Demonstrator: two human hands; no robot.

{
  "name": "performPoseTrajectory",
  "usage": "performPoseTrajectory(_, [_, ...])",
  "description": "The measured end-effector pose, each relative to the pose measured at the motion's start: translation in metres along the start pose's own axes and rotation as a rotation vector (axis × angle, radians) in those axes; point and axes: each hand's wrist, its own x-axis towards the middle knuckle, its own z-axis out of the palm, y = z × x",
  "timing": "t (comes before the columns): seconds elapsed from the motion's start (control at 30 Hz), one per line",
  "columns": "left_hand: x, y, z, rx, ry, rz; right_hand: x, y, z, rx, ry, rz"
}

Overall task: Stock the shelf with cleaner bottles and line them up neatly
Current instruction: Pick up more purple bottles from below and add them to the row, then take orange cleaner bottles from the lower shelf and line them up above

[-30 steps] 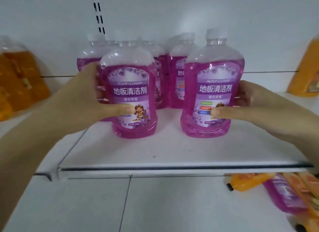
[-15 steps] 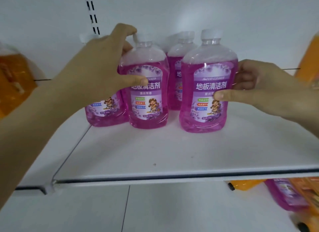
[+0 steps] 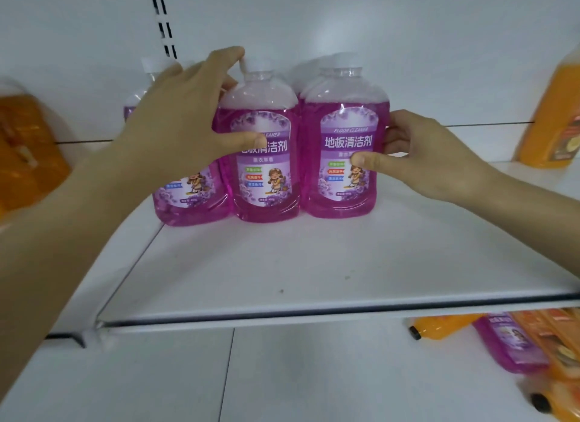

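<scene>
Several purple floor-cleaner bottles stand upright near the back of a white shelf (image 3: 314, 271). In the front row, a left bottle (image 3: 188, 198), a middle bottle (image 3: 266, 176) and a right bottle (image 3: 340, 157) stand side by side. More bottles stand behind them, mostly hidden. My left hand (image 3: 185, 120) grips the middle bottle, thumb across its label and fingers over its shoulder near the cap. My right hand (image 3: 430, 154) holds the right bottle, thumb on the label and fingers round its side.
Orange bottles stand at the shelf's left end (image 3: 28, 151) and right end (image 3: 555, 117). Below the shelf edge at the lower right lie more orange bottles (image 3: 445, 326) and a purple bottle (image 3: 508, 343). A slotted upright (image 3: 163, 22) runs up the back wall.
Both front bottles have been pushed back toward the rear row and brought together. My left hand moved from the bottle's side up to its shoulder. A third front bottle now shows at the left.
</scene>
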Motion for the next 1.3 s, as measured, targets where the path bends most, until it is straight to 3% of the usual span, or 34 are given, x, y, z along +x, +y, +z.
performPoseTrajectory(0.3, [-0.01, -0.008, 0.002, 0.07, 0.036, 0.13, -0.019, -0.002, 0.006, -0.123, -0.131, -0.066])
performPoseTrajectory(0.53, [-0.033, -0.006, -0.003, 0.176, 0.057, 0.261, -0.063, 0.001, -0.017, -0.4, -0.117, -0.152])
performPoseTrajectory(0.67, [-0.066, 0.013, 0.007, 0.15, 0.156, 0.181, -0.098, 0.004, -0.03, -0.47, -0.163, -0.226])
performPoseTrajectory(0.87, [-0.124, 0.08, 0.033, -0.022, 0.321, 0.012, -0.163, 0.027, -0.053, -0.395, -0.09, -0.286])
performPoseTrajectory(1.07, [-0.189, 0.19, 0.111, -0.244, 0.406, -0.139, -0.264, 0.095, -0.093, -0.268, 0.04, -0.222])
performPoseTrajectory(1.3, [-0.263, 0.272, 0.234, -0.48, 0.022, -0.388, -0.386, 0.2, -0.09, -0.023, 0.136, 0.243])
